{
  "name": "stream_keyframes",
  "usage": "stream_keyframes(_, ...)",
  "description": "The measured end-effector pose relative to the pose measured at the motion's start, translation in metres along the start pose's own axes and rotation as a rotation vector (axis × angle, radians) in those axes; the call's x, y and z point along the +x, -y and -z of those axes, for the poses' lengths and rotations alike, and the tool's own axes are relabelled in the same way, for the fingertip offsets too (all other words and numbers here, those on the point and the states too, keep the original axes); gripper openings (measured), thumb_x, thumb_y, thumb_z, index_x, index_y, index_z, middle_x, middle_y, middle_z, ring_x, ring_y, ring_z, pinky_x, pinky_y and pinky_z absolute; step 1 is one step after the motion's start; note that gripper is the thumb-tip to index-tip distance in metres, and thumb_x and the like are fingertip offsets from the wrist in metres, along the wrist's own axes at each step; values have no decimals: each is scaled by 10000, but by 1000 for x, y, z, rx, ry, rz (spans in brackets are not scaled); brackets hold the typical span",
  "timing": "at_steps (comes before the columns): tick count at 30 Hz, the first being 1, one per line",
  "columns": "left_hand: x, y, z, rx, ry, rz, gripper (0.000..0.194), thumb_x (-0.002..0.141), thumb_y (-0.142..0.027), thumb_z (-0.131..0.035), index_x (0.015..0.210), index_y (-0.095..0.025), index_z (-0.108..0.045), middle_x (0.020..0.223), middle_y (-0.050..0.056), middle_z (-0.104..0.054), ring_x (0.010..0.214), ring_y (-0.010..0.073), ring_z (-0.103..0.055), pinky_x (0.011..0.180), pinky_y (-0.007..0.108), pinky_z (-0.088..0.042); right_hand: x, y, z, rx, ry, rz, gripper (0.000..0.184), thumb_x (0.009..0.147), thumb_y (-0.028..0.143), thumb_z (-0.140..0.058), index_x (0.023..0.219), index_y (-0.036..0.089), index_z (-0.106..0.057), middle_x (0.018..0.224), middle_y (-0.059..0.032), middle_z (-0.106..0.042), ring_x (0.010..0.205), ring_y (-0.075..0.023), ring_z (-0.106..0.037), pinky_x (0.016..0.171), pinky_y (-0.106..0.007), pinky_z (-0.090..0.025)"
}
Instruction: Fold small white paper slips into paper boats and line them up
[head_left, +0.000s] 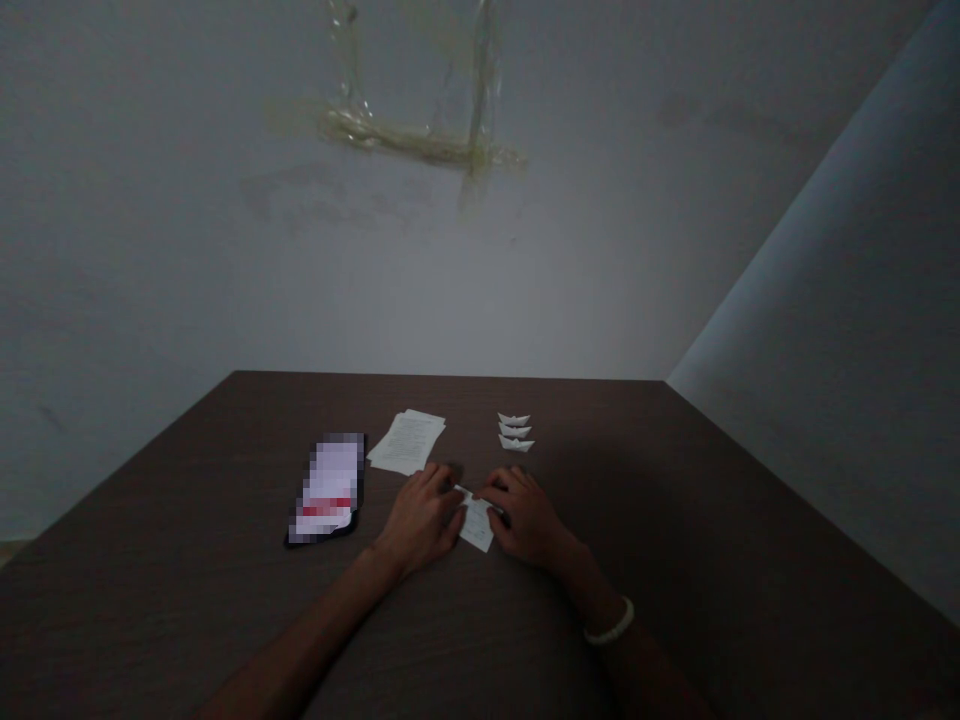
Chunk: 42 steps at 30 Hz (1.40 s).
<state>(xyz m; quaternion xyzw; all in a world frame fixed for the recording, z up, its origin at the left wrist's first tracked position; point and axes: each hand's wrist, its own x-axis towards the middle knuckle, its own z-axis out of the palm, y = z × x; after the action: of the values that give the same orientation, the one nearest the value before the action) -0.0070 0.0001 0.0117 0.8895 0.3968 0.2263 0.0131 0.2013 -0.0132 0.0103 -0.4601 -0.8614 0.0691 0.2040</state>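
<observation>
A small sheet of printed paper (477,526) lies on the dark brown table between my hands, its top part bent over or creased. At its left edge, my left hand (426,518) has curled fingers, with thumb and fingertips on the paper. My right hand (523,516), a pale bracelet (611,622) on its wrist, holds the upper right edge between thumb and fingers. Beyond my hands, three folded paper boats (515,432) stand in a column, one behind another. To the left of them is a loose stack of printed sheets (409,441).
A phone (327,488) with a blurred-out screen lies left of my left hand. The table (187,600) meets a grey wall (450,290) at its far edge. Yellowed clear tape (420,145) sticks to the wall. Another wall (840,370) slants along the right side.
</observation>
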Motion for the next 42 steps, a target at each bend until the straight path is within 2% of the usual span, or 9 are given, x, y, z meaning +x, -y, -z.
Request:
stream_keyframes(5, 1, 3, 3, -40, 27, 2, 162, 842, -219, -545, 885, -189, -698, 968, 82, -541, 957, 251, -491, 828, 390, -448, 1, 2, 0, -6, 26, -10, 370, 810, 150, -560, 1167, 240, -599, 1125, -59, -518, 1024, -222, -435, 877, -361, -321)
stream_keyframes(11, 1, 3, 2, -50, 31, 8, 159, 844, -195, -533, 861, -174, -690, 973, 86, -543, 963, 251, -492, 831, 390, -448, 3, 5, 0, -2, 19, -14, 405, 797, 143, -560, 1189, 245, -586, 1131, -60, -515, 1042, -224, -432, 883, -361, -319)
stream_keyframes(26, 0, 3, 0, -5, 30, 1, 174, 878, -217, -505, 891, -176, -674, 1041, 90, -556, 993, 251, -505, 832, 386, -465, -4, -12, 0, 4, -113, 20, 183, 767, 150, -633, 895, 241, -729, 915, -34, -585, 898, -194, -483, 802, -337, -351)
stream_keyframes(34, 0, 5, -1, 1, 39, -10, 182, 868, -211, -506, 897, -179, -682, 1046, 95, -562, 990, 257, -506, 831, 393, -463, -9, -13, 7, 32, -135, 50, 107, 744, 147, -659, 775, 223, -728, 869, -31, -607, 871, -190, -494, 782, -326, -372)
stream_keyframes(42, 1, 3, 2, -6, 34, -22, 191, 885, -216, -488, 872, -173, -674, 1042, 96, -560, 983, 249, -512, 811, 375, -468, -10, -14, 4, 51, -164, 74, 97, 690, 107, -631, 678, 189, -680, 796, -32, -623, 825, -186, -502, 761, -318, -384)
